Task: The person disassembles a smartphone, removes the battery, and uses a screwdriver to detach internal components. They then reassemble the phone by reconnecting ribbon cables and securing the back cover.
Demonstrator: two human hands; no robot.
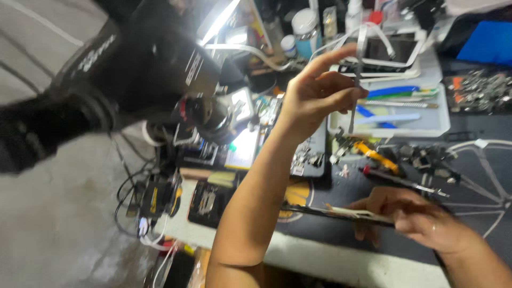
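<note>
Tweezers [356,101] pinched in raised left hand [314,93] above white parts tray [437,125]; flat phone panel [341,213] gripped edgewise by right hand [416,216] over dark, cluttered workbench mat [480,154]; microscope [160,69] at left.

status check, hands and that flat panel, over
Left hand raised, pinching thin metal tool. Right hand grips flat panel at bench edge. Microscope close left.

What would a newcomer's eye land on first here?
Probably the raised left hand at centre, pinching thin tweezers above a white tray of tools. Next, the big black microscope at upper left with its bright lamp. Lower right, the right hand grips a thin flat phone part edge-on over the dark mat.
</note>
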